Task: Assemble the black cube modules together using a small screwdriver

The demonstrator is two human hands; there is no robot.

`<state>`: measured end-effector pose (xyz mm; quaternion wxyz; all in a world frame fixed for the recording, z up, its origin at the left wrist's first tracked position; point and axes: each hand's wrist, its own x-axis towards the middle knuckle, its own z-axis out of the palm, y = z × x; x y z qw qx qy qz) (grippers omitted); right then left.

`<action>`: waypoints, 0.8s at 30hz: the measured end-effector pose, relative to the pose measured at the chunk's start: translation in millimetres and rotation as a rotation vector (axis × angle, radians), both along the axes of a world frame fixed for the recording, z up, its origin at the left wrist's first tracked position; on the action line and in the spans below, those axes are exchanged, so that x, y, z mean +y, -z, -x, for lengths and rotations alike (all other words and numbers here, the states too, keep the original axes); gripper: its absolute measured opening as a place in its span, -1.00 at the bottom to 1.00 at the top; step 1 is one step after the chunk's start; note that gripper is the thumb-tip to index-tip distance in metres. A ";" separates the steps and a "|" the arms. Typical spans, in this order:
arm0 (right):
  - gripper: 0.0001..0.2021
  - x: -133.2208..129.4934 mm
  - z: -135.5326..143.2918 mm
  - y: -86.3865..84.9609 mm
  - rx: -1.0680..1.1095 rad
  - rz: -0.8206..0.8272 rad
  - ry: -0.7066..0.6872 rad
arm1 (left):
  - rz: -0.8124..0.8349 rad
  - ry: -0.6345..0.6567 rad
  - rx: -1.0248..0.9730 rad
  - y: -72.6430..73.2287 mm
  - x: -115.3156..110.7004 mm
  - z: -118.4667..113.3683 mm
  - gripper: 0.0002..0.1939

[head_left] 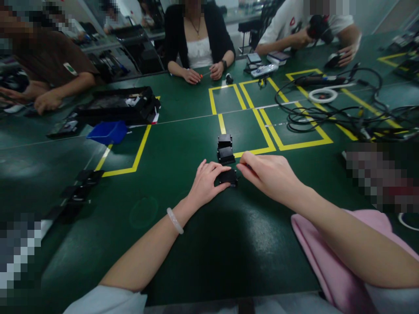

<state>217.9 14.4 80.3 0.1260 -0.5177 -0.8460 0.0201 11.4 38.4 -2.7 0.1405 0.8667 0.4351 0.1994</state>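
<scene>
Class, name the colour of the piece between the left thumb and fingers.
Black: the piece shows best in the head view.

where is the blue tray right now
In the head view, the blue tray is on the green table, to the left of and beyond the left hand, just in front of the larger black tray.

Can see a smooth, softly glossy, flat green tabletop point(183, 135) now; catch a small rectangular black plastic-looking block point(228, 176), mostly matt; spot soft, matt, rounded pink cloth point(324, 264) and a smooth, pale ring-shaped bangle point(175, 221).
</scene>
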 end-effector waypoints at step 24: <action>-0.83 -1.7 1.0 0.2 0.072 0.031 -0.021 | 0.136 0.025 -0.108 -3.3 -0.5 0.3 -0.59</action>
